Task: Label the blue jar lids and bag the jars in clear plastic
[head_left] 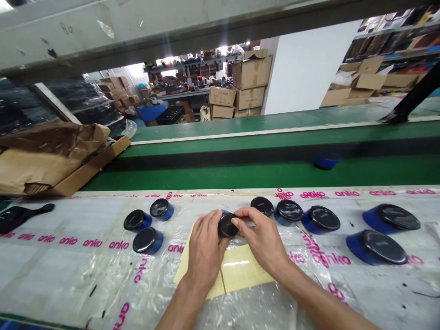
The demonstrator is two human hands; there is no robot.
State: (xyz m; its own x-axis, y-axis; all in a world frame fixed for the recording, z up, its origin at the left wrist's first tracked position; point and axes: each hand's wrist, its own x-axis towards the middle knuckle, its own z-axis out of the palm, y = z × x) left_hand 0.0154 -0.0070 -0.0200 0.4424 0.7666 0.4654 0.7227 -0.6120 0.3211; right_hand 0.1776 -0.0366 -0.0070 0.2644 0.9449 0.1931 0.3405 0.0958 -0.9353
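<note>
Between my two hands is a small round container (228, 224) with a glossy black top and a bit of blue at its far side. My left hand (205, 243) wraps its fingers round the left side of it. On the right, my right hand (264, 236) pinches its edge, thumb on the black top. Beneath the hands lies a yellow sheet (245, 268) with a brown line across it. Three similar blue containers with black tops, one of them here (147, 240), sit left of my hands. Several more, such as this container (321, 219), stand to the right.
Plastic film (85, 275) with pink lettering covers the bench. Beyond it runs a green conveyor belt (206, 169) carrying a blue round piece (327, 160). At left are an open cardboard box (92, 167) and a black object (24, 215). A beam (137, 32) crosses overhead.
</note>
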